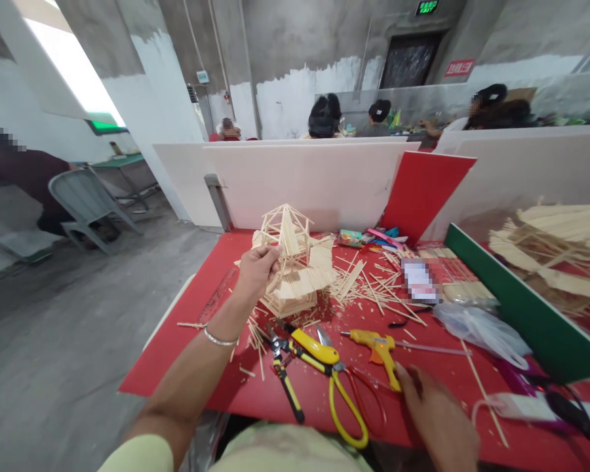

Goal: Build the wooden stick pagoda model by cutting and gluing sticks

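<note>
A small tiered building model [295, 285] of thin pale wooden sticks stands on the red tabletop [177, 354]. My left hand [259, 267] is closed at its left side, fingertips pinched on or beside a stick panel [289, 237]; what lies between them is too small to tell. My right hand [435, 413] is low at the right, blurred, thumb near the handle of a yellow glue gun [381, 351]. Whether it touches the gun is unclear. Left of the gun lie cutting pliers [282, 367], yellow-handled scissors [347, 400] and a yellow utility knife [314, 345].
Loose sticks [373, 288] are scattered right of the model. Farther right are a plastic bag [479, 328], a green board [516, 301] and a power strip [521, 406]. White partitions [299, 183] stand behind; several people sit beyond. A clear ruler [219, 295] lies left.
</note>
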Tool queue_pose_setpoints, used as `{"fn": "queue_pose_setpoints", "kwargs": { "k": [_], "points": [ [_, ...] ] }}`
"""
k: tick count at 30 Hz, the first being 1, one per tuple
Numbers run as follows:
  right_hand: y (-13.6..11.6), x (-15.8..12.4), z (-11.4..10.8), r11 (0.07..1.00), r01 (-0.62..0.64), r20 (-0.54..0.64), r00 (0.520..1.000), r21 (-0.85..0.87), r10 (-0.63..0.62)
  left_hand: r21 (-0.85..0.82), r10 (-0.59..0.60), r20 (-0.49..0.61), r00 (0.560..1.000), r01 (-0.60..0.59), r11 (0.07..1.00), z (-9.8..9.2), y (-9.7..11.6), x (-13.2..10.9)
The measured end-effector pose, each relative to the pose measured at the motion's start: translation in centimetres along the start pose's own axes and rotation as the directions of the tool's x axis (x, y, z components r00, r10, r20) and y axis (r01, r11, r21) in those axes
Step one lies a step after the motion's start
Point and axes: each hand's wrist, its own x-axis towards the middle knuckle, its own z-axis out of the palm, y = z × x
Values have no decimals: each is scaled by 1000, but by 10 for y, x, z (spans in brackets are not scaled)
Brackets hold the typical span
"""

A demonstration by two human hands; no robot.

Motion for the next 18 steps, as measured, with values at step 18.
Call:
{"fn": "queue_pose_setpoints", "kwargs": {
  "k": [18],
  "points": [
    [-2, 14, 12, 997, 48, 31, 998, 68, -50, -86, -130, -31, 991, 127, 988, 4, 7, -7]
  ]
}}
